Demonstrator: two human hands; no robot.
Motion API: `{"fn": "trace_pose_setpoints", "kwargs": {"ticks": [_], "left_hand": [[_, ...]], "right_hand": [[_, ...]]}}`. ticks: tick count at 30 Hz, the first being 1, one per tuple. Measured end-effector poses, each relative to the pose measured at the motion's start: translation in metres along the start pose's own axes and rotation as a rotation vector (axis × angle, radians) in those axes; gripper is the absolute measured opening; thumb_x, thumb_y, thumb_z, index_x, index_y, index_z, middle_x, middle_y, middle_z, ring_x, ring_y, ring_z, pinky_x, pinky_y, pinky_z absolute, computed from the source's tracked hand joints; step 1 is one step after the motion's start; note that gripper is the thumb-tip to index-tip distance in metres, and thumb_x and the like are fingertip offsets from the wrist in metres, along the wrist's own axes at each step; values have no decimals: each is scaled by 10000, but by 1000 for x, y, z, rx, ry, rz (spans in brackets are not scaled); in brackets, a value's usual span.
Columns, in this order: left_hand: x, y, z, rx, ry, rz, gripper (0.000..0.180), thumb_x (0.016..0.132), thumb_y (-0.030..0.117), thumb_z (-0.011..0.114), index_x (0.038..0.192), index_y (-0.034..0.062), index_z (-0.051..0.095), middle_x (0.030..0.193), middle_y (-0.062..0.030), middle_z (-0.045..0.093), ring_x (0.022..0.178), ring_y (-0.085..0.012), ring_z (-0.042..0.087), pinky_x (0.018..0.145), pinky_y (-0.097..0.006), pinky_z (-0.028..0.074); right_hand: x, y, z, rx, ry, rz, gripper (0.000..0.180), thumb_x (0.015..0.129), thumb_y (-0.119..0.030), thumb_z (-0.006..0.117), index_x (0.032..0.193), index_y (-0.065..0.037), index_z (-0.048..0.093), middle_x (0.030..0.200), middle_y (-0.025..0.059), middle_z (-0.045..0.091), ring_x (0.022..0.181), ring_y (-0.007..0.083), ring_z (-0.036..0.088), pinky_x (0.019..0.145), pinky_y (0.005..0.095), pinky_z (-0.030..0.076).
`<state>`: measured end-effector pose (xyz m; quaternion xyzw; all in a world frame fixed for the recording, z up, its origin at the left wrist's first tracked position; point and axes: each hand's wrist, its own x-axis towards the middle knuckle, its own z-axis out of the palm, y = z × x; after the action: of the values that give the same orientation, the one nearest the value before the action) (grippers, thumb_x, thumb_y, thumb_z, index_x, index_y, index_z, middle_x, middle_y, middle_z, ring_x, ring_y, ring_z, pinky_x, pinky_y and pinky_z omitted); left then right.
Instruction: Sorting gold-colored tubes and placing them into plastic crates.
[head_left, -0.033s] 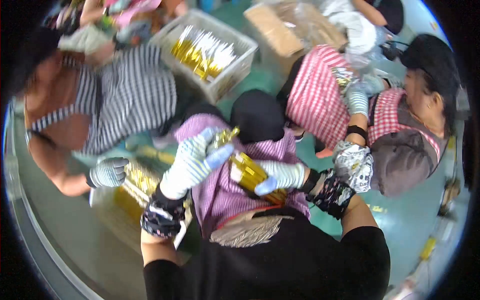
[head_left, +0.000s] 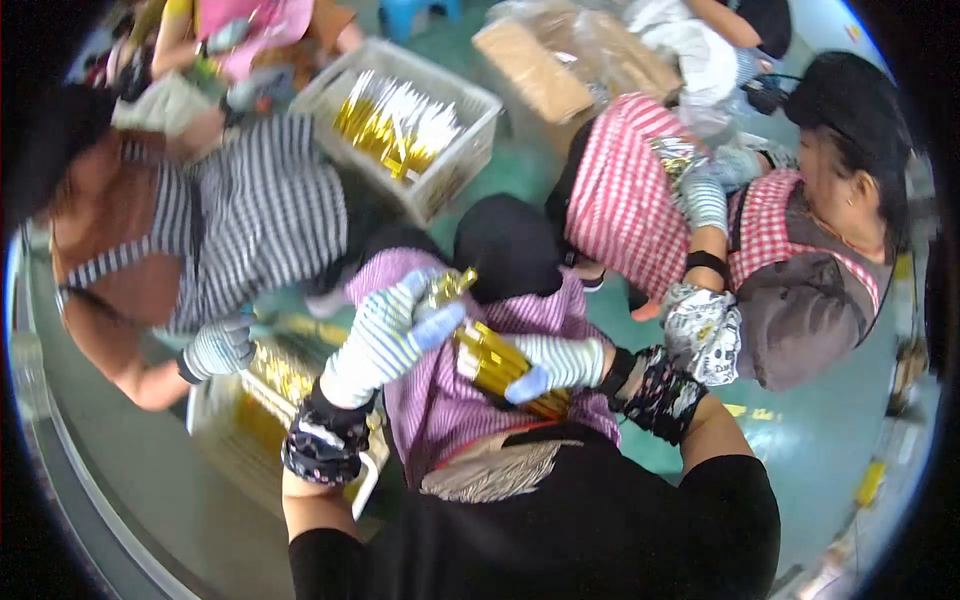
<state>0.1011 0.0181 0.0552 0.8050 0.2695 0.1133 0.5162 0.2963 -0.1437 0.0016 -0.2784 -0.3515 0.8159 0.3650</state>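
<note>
My left hand (head_left: 383, 335), in a striped glove with bluish fingertips, is closed on a piece of crumpled gold foil (head_left: 452, 287) above my lap. My right hand (head_left: 555, 366), gloved the same way, grips a bundle of shiny gold foil strips (head_left: 487, 358), held slantwise over my purple striped apron (head_left: 440, 410). The bundle's upper end lies just below and right of my left fingers. My right palm hides part of it. I cannot tell whether the foil in my left hand is joined to the bundle.
A basket with gold foil pieces (head_left: 262, 425) stands left of my left arm, a co-worker's gloved hand (head_left: 218, 347) at its rim. Ahead is a grey crate (head_left: 455, 170) of gold and white bundles. A cardboard box (head_left: 535, 75) stands beyond. Another co-worker (head_left: 800, 210) sits close on my right.
The view has shifted slightly, bringing a blue stool into sight at the top. Both my hands keep their grips with almost no movement.
</note>
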Motion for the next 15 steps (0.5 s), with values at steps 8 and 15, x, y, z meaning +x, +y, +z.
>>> {"fn": "trace_pose_setpoints", "kwargs": {"ticks": [8, 15], "left_hand": [[157, 24, 18, -323, -343, -162, 348, 969, 287, 622, 1224, 65, 539, 720, 29, 569, 570, -48, 533, 498, -199, 423], [380, 89, 12, -585, -202, -2, 589, 877, 464, 694, 1357, 170, 521, 1241, -69, 557, 1055, -206, 547, 861, -340, 441]], "right_hand": [[-16, 32, -28, 172, -41, -128, 842, 867, -101, 737, 1546, -78, 239, 1512, 57, 424, 1396, 141, 365, 1154, 331, 294], [-12, 42, -47, 349, 15, -260, 913, 814, -160, 798, 1543, -105, 250, 1485, 42, 447, 1365, 162, 407, 1149, 348, 308]]}}
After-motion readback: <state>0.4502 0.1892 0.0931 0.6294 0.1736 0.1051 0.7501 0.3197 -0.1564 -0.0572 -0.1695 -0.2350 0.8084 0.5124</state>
